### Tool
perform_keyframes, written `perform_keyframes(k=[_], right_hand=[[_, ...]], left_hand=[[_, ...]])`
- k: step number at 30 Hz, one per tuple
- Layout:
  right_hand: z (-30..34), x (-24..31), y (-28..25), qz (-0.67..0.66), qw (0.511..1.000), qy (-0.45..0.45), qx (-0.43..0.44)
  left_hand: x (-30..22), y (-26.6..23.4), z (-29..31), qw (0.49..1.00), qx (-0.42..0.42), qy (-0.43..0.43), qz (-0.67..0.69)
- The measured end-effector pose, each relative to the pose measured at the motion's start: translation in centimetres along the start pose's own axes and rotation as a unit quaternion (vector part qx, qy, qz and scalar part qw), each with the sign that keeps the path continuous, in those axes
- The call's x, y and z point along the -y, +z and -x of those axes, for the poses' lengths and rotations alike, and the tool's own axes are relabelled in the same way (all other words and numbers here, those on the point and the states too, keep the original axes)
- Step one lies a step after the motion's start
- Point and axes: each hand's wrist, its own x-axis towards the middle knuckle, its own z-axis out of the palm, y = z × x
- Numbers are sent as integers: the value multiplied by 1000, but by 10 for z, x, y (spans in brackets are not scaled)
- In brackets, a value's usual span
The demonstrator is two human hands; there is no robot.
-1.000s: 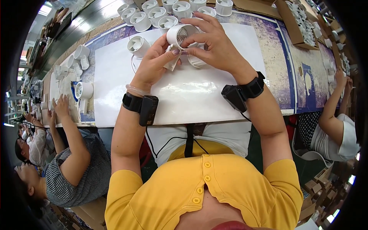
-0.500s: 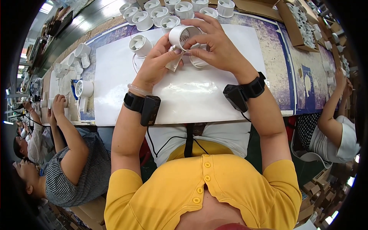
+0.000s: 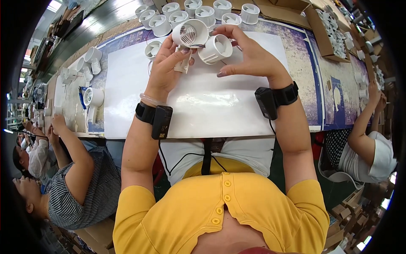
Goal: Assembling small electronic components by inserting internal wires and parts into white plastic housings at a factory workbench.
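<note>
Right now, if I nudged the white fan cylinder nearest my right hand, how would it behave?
The white fan cylinder would probably roll if tipped, given its round shape. Holding that shape cleanly suggests stiffness; its thin inner blades could be fragile.

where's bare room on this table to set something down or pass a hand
Widest: the white sheet, from the left hand and right hand down to its near edge. Narrower: the worn purple strip right of the sheet, nearer than the box. Crowded: the far side, with clustered fans, and between the hands, with the housing and another fan.
</note>
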Motion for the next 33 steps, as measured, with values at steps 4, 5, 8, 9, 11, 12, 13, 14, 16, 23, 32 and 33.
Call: perform_keyframes(k=[4, 5, 8, 9, 11, 12, 13, 14, 16, 23, 32, 33], right_hand=[[-2, -4, 5, 45, 998, -46, -1], [-3, -5, 6, 65, 996, -69, -9], [-5, -6, 6, 23, 997, -74, -3], [-6, -6, 7, 1, 997, -75, 0], [-5, -11, 6, -62, 996, -55, -10], [-4, -14, 6, -125, 991, -35, -21], [-4, -14, 6, -189, 981, -15, -32], [-4, -14, 6, -188, 982, -15, -30], [-5, -12, 8, -151, 986, -17, -64], [-7, 2, 6, -5, 992, 5, -126], [-10, 25, -2, 260, 937, 226, -50], [-10, 26, -3, 284, 930, 229, -51]], left_hand=[[0, -2, 2, 998, -5, 16, 58], [-1, -2, 2, 997, -7, 19, 72], [0, 1, 0, 998, -5, 21, 66], [0, 2, 0, 998, -5, 21, 63], [2, 6, 1, 999, -9, 28, 28], [3, 9, 2, 999, -13, 34, -8], [3, 10, 2, 998, -18, 41, -44], [4, 9, 2, 998, -19, 41, -43], [8, 6, 1, 993, -36, 46, -106], [14, 16, 0, 980, -43, 37, -189], [14, 36, 11, 984, -12, -128, -125], [13, 34, 11, 982, -3, -166, -89]])
